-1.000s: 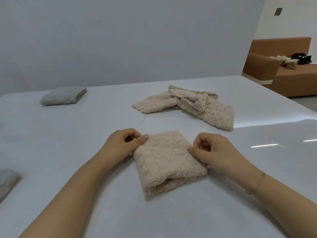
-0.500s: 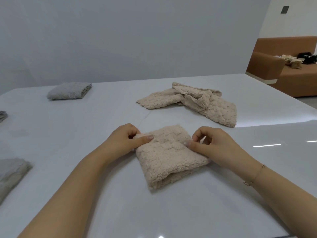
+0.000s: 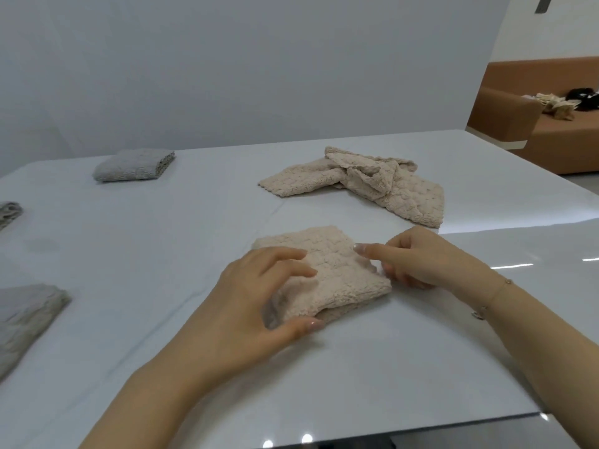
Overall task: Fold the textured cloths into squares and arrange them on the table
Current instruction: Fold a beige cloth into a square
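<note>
We see two grey cloths [image 3: 27, 322] cut off at left edge of frame. Folded beige cloth [image 3: 337, 280] lies at table [image 3: 162, 254] centre. Our left hand [image 3: 256, 306] spread loose over its near-left corner, which it hides; right hand [image 3: 418, 257] pinches right edge.

Beige bubble-textured folded cloth [image 3: 330, 270]; beige unfolded cloth [image 3: 366, 183]; 3 grey folded cloths [image 3: 134, 165]; white table [image 3: 162, 254]; brown sofa [image 3: 551, 137].

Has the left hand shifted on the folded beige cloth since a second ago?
Yes. The left hand left the folded beige cloth's far-left corner and now spreads over its near-left side.
</note>
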`<control>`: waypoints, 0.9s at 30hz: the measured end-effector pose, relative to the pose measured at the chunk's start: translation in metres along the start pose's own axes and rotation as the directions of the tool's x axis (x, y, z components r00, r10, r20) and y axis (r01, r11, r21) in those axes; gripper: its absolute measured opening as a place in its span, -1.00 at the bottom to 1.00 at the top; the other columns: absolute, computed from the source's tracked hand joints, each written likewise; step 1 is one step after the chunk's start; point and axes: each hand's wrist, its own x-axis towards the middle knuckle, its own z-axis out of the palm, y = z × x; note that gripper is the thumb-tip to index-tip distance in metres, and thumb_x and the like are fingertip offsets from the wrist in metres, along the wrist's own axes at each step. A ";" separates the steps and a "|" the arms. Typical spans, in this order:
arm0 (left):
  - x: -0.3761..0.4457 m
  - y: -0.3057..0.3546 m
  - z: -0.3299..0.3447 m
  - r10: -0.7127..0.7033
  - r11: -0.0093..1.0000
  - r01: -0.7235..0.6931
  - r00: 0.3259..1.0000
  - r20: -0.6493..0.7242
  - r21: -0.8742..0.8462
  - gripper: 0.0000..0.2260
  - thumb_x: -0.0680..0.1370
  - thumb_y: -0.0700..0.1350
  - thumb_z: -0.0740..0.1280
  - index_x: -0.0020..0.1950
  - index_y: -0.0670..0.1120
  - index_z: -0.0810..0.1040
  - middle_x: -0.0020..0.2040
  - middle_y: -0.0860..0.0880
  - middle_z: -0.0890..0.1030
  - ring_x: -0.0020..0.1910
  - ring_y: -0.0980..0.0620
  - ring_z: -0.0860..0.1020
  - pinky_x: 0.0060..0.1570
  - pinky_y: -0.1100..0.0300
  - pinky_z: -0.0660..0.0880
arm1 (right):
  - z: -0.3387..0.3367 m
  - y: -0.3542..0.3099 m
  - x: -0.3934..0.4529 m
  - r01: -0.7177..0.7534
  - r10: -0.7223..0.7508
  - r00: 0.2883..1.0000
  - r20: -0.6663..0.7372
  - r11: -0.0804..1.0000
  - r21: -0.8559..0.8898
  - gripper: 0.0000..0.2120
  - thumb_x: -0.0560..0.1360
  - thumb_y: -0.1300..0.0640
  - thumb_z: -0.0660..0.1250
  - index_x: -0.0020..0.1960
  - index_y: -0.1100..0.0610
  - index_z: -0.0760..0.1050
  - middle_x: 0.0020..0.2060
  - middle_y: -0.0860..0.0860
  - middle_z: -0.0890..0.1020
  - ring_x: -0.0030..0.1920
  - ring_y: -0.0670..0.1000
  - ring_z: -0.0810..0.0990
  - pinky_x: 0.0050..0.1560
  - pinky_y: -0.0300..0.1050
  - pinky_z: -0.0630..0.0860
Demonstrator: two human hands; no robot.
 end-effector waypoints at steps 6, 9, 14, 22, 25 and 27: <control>-0.011 -0.003 0.019 -0.021 1.000 0.019 0.998 0.063 0.022 -0.52 0.51 0.22 0.20 0.43 0.19 0.34 0.48 0.21 0.27 0.48 0.25 0.14 0.43 0.09 0.18 | -0.012 -0.004 -0.013 -0.034 0.082 0.949 0.305 0.986 -0.161 -0.51 0.34 -0.30 0.37 -0.39 0.14 0.61 -0.51 0.06 0.60 -0.58 -0.04 0.33 -0.56 -0.31 0.19; -0.014 -0.002 0.022 -0.039 0.997 0.033 0.994 0.104 0.067 -0.51 0.52 0.09 0.13 0.47 0.22 0.26 0.51 0.21 0.20 0.50 0.25 0.07 0.47 0.08 0.09 | -0.013 -0.004 -0.014 0.047 -0.028 0.944 0.330 0.998 -0.049 -0.66 0.39 -0.09 0.44 -0.40 0.16 0.59 -0.52 0.07 0.55 -0.59 -0.06 0.34 -0.59 -0.29 0.19; -0.014 0.008 0.022 -0.094 0.981 0.065 0.983 0.155 0.181 -0.48 0.51 0.07 -0.09 0.49 0.32 0.00 0.53 0.27 -0.02 0.48 0.35 -0.16 0.46 0.28 -0.23 | -0.016 -0.001 -0.011 0.150 -0.198 0.956 0.217 0.964 0.220 -0.70 0.40 0.14 0.45 -0.46 0.18 0.51 -0.48 0.11 0.54 -0.54 -0.01 0.42 -0.58 -0.27 0.27; -0.020 0.008 0.029 -0.147 0.942 0.094 0.979 0.144 0.322 -0.47 0.54 0.02 -0.04 0.54 0.18 0.09 0.54 0.11 0.10 0.52 0.15 0.05 0.43 0.12 -0.12 | -0.008 0.006 -0.007 0.094 -0.102 0.957 0.272 0.995 0.042 -0.68 0.42 0.03 0.45 -0.43 0.15 0.50 -0.45 0.06 0.51 -0.57 -0.01 0.34 -0.57 -0.26 0.25; -0.019 0.010 0.028 -0.163 0.948 0.114 0.976 0.144 0.298 -0.45 0.51 0.07 -0.14 0.53 0.25 -0.03 0.55 0.17 -0.04 0.51 0.24 -0.12 0.45 0.18 -0.25 | -0.005 0.004 -0.003 0.053 -0.052 0.977 0.208 0.999 0.001 -0.51 0.32 -0.24 0.43 -0.37 0.17 0.40 -0.44 0.11 0.49 -0.54 0.03 0.33 -0.57 -0.27 0.23; -0.018 0.012 0.026 -0.174 0.941 0.119 0.973 0.153 0.316 -0.44 0.49 0.09 -0.20 0.51 0.30 -0.12 0.54 0.21 -0.15 0.48 0.29 -0.24 0.44 0.20 -0.31 | -0.001 0.003 0.000 0.055 -0.058 0.983 0.174 0.998 0.022 -0.48 0.30 -0.27 0.44 -0.35 0.16 0.35 -0.46 0.13 0.43 -0.54 0.03 0.30 -0.57 -0.28 0.20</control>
